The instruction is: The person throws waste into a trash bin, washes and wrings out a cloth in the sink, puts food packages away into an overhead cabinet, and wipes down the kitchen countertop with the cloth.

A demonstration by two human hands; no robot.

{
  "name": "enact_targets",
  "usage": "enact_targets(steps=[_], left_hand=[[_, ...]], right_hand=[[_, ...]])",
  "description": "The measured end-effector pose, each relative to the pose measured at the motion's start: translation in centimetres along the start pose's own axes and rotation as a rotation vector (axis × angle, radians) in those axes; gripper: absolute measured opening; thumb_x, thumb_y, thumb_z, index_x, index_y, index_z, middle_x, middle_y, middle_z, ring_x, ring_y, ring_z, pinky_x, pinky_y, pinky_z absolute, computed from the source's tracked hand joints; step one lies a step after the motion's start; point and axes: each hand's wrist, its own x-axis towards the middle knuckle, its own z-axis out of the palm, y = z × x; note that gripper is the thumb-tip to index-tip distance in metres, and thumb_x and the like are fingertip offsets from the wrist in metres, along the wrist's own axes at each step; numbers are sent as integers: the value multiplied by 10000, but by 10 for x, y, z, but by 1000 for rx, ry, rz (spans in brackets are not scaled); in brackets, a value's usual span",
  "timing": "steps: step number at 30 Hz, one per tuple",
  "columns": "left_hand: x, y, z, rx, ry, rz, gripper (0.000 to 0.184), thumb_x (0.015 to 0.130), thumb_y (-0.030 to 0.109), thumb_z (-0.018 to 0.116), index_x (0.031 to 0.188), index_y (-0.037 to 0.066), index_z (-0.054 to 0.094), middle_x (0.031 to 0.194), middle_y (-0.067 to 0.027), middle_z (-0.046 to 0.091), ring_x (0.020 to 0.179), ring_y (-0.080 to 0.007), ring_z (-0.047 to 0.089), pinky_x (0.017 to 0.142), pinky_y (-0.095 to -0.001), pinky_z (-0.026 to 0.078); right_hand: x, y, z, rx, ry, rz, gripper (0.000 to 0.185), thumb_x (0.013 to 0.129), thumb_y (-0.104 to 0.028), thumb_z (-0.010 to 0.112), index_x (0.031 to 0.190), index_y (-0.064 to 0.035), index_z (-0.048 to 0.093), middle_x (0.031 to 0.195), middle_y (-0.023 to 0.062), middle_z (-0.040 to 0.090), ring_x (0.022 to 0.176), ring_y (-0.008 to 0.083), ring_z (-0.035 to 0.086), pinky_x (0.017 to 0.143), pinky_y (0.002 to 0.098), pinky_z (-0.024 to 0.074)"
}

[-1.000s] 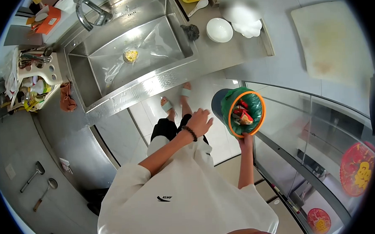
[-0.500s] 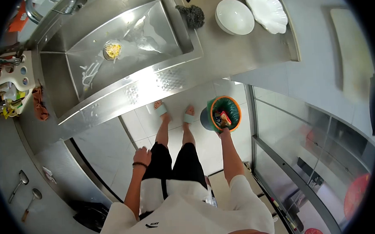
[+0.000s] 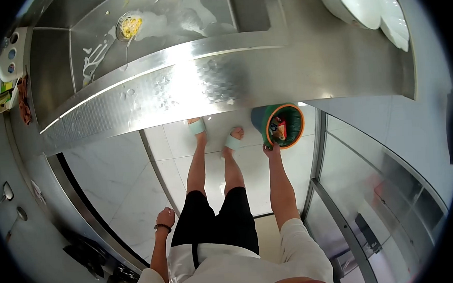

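green plastic liner [image 3: 296, 119] hangs inside the orange-rimmed trash bin [image 3: 260, 119], which sits right of centre in the frame, just below the steel counter [image 3: 335, 78]. the right hand [image 3: 272, 149] is clamped on the bin at its lower-left rim, fingers curled at the edge; whether the bin's base rests on the tiled floor [image 3: 222, 167] or hangs above it, i cannot tell. the left hand [image 3: 165, 216], with a dark bead bracelet [image 3: 163, 228] at its wrist, hangs lower left of centre, well apart from the bin; its fingers look curled, though how tightly i cannot tell, and nothing shows in them. with a one-sided hold like this, liner and rim are best pinched together, so the bag does not slip inward. a level mouth should hold the red wrapper [image 3: 282, 130] inside, and a little room from the counter's edge and the grey door frame [image 3: 320, 142] would avoid a knock.
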Motion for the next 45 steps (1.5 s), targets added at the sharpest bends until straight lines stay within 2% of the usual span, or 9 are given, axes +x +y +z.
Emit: enact_targets(steps=[8,10,14,18,26,32,35,37,45], left_hand=[[3,-2,18,-106,65,41,343,900,333,430,1013,71,619,925,-220,658,880,-415,621,779,-509,494],[-4,1,10,-125,65,37,345,899,336,431,1018,72,620,923,-219,659,881,-416,621,777,-511,493],[-28,30,-31,-181,71,53,345,905,349,440,1006,68,612,935,-229,656,903,-412,622,781,-505,503],[-55,44,-84,-242,85,145,355,909,352,437,1016,54,597,954,-231,654,916,-412,620,802,-501,501],[-123,70,-212,-420,170,376,407,918,366,405,1051,20,573,1003,-243,643,960,-414,610,832,-498,491],[-164,74,-282,-409,301,434,407,920,342,416,1004,-7,608,961,-245,655,902,-406,637,799,-483,512],[-179,82,-296,-384,314,436,401,917,341,427,1001,-2,617,966,-244,656,907,-394,642,803,-479,512],[-190,90,-300,-367,271,449,401,916,344,434,1012,1,619,953,-237,661,907,-392,643,809,-475,510],[-189,124,-335,-439,416,328,438,934,398,417,1008,19,623,964,-243,656,915,-399,639,814,-478,507]], right_hand=[[-41,-1,27,-135,-51,81,374,939,-302,521,1249,-116,424,1221,93,444,1176,274,384,891,435,454],[-65,3,29,-316,316,165,412,909,-334,558,1239,-127,424,1208,109,444,1108,290,459,838,449,479],[-129,16,14,-1384,-244,-362,295,910,-324,511,1059,-72,545,792,54,601,611,154,592,563,284,496],[-313,17,73,-1553,-631,-120,246,940,-229,460,1011,-26,579,820,78,648,674,146,635,598,277,512],[-587,-14,217,-1610,-1015,-353,301,966,-256,431,950,-26,626,792,72,660,671,139,630,588,251,503],[-656,-49,364,-1591,-789,-1284,238,926,-178,449,917,-14,621,761,84,674,634,118,624,569,269,490],[-641,-84,432,-1561,-680,-1532,224,898,-186,496,912,-3,624,767,149,676,655,216,654,595,346,506],[-615,-107,468,-1563,-406,-2116,259,883,-222,506,904,-2,640,766,200,664,694,334,657,631,416,511],[-575,-123,536,-1647,-47,-2127,288,847,-246,534,919,29,582,968,244,630,874,421,627,737,500,512]])
